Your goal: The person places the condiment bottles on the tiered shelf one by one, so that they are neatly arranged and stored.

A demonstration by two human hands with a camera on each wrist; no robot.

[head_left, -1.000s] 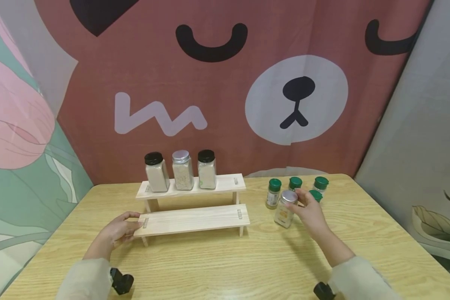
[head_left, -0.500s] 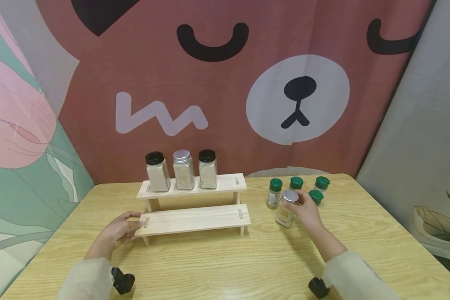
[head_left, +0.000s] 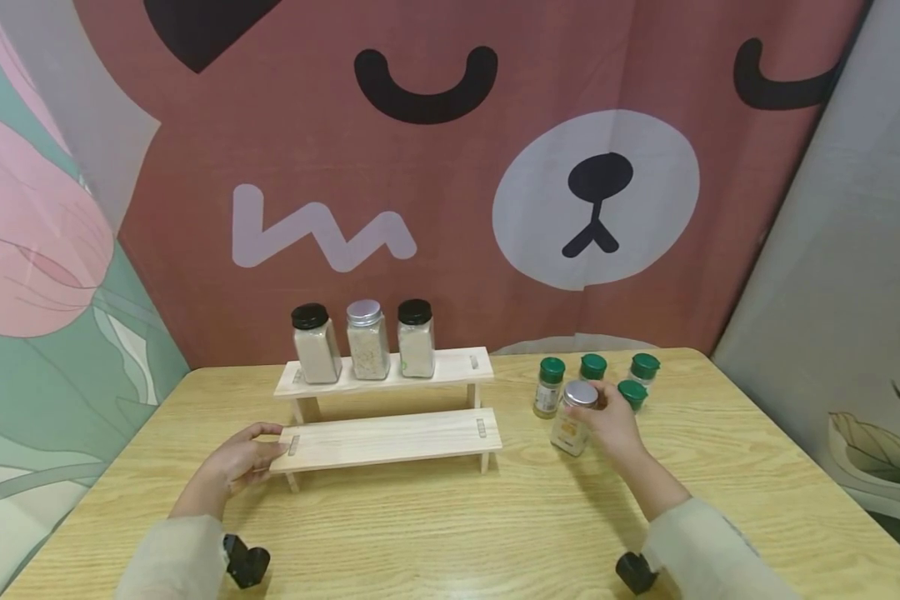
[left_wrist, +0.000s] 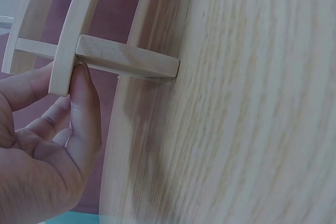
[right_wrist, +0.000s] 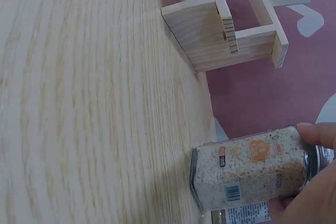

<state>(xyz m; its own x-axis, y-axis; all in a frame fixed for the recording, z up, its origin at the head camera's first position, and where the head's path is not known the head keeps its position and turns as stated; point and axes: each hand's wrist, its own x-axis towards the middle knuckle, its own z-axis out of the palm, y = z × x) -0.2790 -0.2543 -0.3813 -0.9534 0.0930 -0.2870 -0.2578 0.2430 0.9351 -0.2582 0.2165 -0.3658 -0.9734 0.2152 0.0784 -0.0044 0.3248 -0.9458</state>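
Head view: one held jar [head_left: 570,429], silver lid, speckled contents, right of the rack [head_left: 390,427]; the right hand [head_left: 617,421] grips it near the lid. Whether its base touches the table [head_left: 390,537], cannot tell. Four bottles [head_left: 547,397], green caps, stand near it. Rack: wooden, two tiers; the left hand [head_left: 232,462] pinches the lower shelf [head_left: 390,447] at its left end. Upper shelf [head_left: 453,365]: three jars [head_left: 368,354], lids black, silver, black.
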